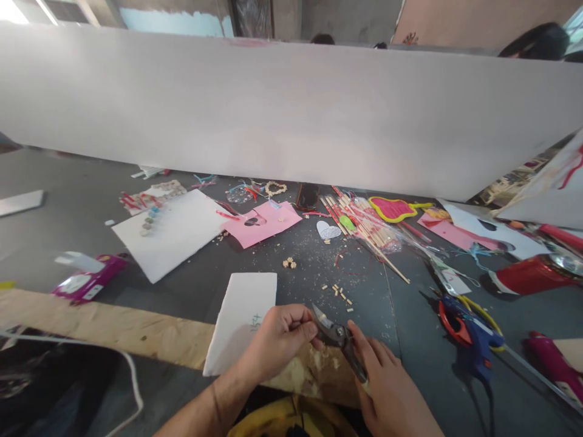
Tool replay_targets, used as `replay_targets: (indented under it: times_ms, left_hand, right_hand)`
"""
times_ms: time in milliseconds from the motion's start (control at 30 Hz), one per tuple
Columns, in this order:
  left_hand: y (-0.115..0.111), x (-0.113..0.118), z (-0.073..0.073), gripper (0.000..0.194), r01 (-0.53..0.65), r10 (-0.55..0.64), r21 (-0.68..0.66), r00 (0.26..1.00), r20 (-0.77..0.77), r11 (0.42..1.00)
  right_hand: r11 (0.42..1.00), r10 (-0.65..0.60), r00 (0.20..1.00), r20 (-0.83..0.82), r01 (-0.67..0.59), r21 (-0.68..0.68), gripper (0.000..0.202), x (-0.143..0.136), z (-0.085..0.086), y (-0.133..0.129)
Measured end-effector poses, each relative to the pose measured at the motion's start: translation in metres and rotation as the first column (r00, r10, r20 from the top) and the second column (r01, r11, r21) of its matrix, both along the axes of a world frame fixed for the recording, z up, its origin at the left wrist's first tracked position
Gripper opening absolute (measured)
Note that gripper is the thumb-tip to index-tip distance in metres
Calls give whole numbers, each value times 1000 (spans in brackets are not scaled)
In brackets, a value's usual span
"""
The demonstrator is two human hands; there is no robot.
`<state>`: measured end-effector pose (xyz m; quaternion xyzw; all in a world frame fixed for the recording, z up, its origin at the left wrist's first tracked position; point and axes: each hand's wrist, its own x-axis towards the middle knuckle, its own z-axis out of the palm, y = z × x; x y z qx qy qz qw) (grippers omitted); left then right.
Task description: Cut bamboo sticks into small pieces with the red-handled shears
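Observation:
My right hand (385,373) is wrapped round the handles of a pair of pruning shears (339,335). The blades point up and left, toward my left hand (289,334). Thumb and fingers of that hand are pinched together right beside the blades, and what they hold is mostly hidden. A small pale bit shows at the blade. Just beyond the shears lie several short cut stick pieces (337,291). A small cluster of pale wooden pieces (289,263) sits farther up. White foam board (243,315) with green writing lies beside my left wrist.
Long sticks in plastic (364,221), pink paper (264,224) and a white sheet (175,233) spread across the dark table. At right are a blue glue gun (478,340), scissors (455,321) and a red can (537,273). A white panel (273,115) stands behind.

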<state>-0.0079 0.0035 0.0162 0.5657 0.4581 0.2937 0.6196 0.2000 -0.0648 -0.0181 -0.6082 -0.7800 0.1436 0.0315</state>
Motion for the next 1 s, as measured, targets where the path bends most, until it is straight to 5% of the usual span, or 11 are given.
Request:
replay_targets:
  times_ms: [233,500,700,1000]
  left_hand:
    - [1,4,-2,24,-6,4,-30,997,-72,1000]
    - [-3,5,-8,24,-81,152,268,954,-259,960]
    - [-3,2,-5,26,-13,16,67,999,-39,998]
    - [0,0,5,33,24,-24,-9,1000,-21,1000]
  right_hand:
    - [996,-19,998,-61,14,-91,73,1,-9,-3]
    - [997,-44,999,5,44,61,72,-1,-10,0]
    - [998,-8,999,47,5,70,80,-2,-2,-1]
    - [999,21,999,-42,-19,34,76,-3,-6,-1]
